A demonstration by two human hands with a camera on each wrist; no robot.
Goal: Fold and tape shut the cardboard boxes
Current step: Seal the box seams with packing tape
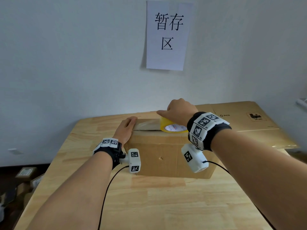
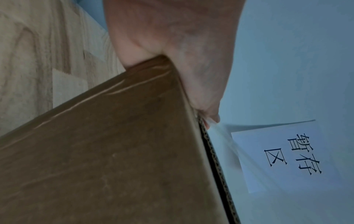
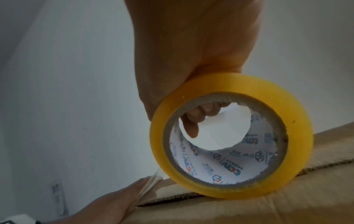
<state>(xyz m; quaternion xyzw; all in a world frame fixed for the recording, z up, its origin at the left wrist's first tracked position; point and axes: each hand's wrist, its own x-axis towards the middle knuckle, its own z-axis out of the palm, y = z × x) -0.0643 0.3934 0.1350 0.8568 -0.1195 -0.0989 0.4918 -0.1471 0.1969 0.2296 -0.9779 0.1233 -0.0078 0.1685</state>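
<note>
A brown cardboard box (image 1: 166, 155) stands on the wooden table (image 1: 149, 205), its top flaps folded down with a dark seam between them. My left hand (image 1: 127, 128) lies flat on the box's left top edge, pressing down the end of a clear tape strip (image 1: 147, 124). In the left wrist view my left hand (image 2: 191, 72) presses on the box (image 2: 114, 151). My right hand (image 1: 179, 112) grips a yellow tape roll (image 1: 172, 127) standing on the seam. The right wrist view shows the roll (image 3: 229, 151) on the box (image 3: 249, 209), with fingers (image 3: 193, 121) hooked through its core.
A stack of flat cardboard sheets (image 1: 249, 120) lies at the back right of the table. A paper sign (image 1: 167, 35) hangs on the wall behind. Small boxes (image 1: 25, 173) sit on the floor at the left. Cables (image 1: 106, 193) trail from both wrist cameras across the table.
</note>
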